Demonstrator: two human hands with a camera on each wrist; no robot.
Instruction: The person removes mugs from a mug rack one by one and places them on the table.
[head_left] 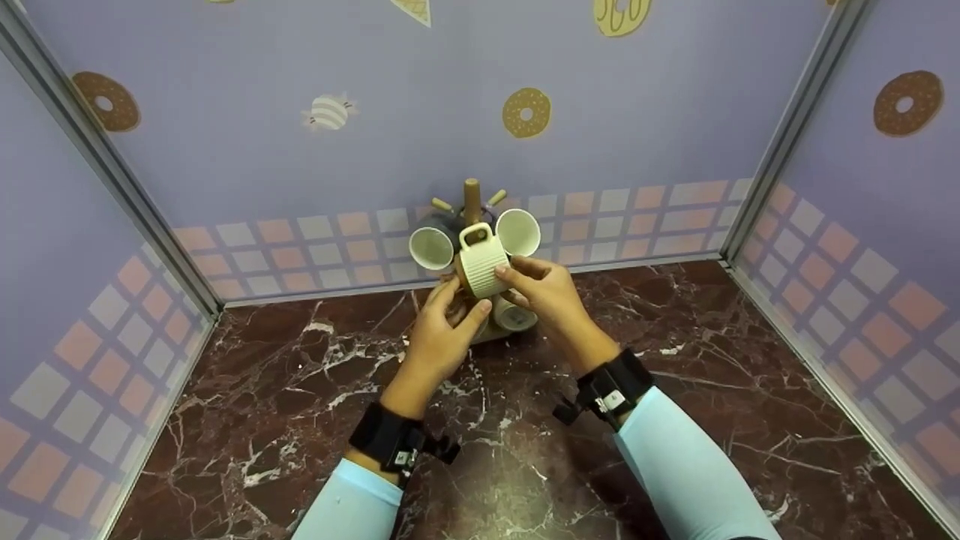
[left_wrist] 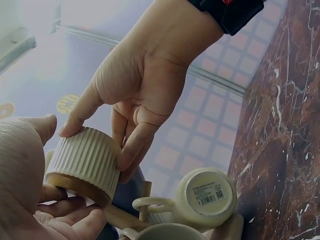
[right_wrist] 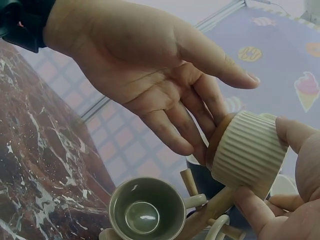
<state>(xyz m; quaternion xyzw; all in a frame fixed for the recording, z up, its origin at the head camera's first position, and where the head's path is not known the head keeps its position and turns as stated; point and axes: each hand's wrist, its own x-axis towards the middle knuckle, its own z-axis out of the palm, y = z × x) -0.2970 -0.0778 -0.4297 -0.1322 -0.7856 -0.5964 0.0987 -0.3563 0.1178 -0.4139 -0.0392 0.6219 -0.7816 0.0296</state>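
My right hand [head_left: 553, 300] pinches a cream ribbed mug [head_left: 484, 266] between thumb and fingers. The mug lies tilted, its handle upward and its brown end toward my left hand [head_left: 437, 337]. In the right wrist view, the left hand's fingers touch the brown end of the mug [right_wrist: 250, 150], while its thumb stands away from it. Behind and below is a wooden mug tree [head_left: 472, 196] with mugs hanging from it. A pale mug [head_left: 432, 248] hangs on its left and another mug [head_left: 518, 232] on its right.
Low on the tree, a mug [left_wrist: 210, 197] shows its labelled underside in the left wrist view. Bare wooden pegs [head_left: 496, 197] stick out near the top. The tree stands on a dark red marbled table [head_left: 315, 420] close to the patterned back wall [head_left: 645, 135].
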